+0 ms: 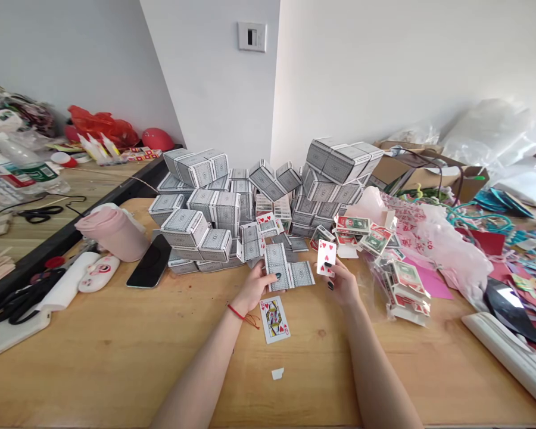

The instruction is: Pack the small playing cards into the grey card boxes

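My left hand point(254, 290) is closed on a small stack of playing cards point(277, 267), grey patterned backs up, held just above the wooden table point(116, 345). A red string bracelet circles that wrist. My right hand point(343, 285) pinches a single red heart card point(326, 257) face up, a little to the right of the stack. A queen of hearts point(274, 319) lies face up on the table between my forearms. Behind both hands rises a heap of grey card boxes point(214, 208).
A black phone point(150, 269) and a pink roll point(112, 231) lie at the left. Red-and-green card packs in clear plastic point(397, 268) sit at the right, beyond them coloured paper scraps and a cardboard box point(424, 170). A small white scrap point(277, 373) lies near the front.
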`<state>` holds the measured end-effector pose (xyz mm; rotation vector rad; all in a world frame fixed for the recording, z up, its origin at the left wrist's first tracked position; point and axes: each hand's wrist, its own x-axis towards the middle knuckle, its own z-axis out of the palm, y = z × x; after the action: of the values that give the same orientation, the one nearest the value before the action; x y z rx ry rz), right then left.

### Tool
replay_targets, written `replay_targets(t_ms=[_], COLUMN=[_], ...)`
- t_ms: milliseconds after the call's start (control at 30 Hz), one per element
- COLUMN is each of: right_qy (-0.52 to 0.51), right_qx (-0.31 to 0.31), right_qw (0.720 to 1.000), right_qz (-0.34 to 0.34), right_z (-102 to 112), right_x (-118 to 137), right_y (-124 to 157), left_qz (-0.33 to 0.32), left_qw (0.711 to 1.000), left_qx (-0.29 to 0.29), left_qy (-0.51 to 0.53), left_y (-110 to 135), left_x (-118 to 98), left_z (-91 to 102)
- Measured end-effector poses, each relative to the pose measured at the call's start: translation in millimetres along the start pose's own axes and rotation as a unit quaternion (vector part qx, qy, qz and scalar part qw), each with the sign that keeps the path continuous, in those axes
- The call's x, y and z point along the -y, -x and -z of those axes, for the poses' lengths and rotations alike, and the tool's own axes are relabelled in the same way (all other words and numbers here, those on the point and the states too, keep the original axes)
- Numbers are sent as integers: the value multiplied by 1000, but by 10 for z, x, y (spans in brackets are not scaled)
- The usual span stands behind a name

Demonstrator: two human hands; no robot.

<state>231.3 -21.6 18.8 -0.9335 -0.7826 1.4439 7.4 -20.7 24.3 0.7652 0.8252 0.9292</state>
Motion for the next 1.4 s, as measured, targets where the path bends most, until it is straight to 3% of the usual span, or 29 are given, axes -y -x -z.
replay_targets(t_ms=[100,200,333,400,500,667,867,1400], right_qy=[39,97,209,254,266,198,126,224], right_qx=[14,65,198,233,220,138,61,118], right_qw=[999,991,942,920,922,962,985,963], right_qz=[-2,-59,-173,-189,-176,-129,-104,-89], right_z=[68,97,-4,-81,-144,-80,45,-46], right_x=[78,71,0,-25,-29,-15,-19,-36], right_y=[31,50,97,115,108,33,-10,37], left_qz=[10,7,-20,-23,-7,20,23,24], left_qw=[1000,999,999,998,998,997,992,991], left_qx=[7,-2,-41,-54,-53,-1,-48,-55], left_qy=[19,33,22,15,39,68,118,121], left_y=[3,-35,-114,-138,-132,-71,-72,-93], left_x=[4,50,142,172,160,70,57,76], left_z=[-11,0,31,41,37,9,36,40])
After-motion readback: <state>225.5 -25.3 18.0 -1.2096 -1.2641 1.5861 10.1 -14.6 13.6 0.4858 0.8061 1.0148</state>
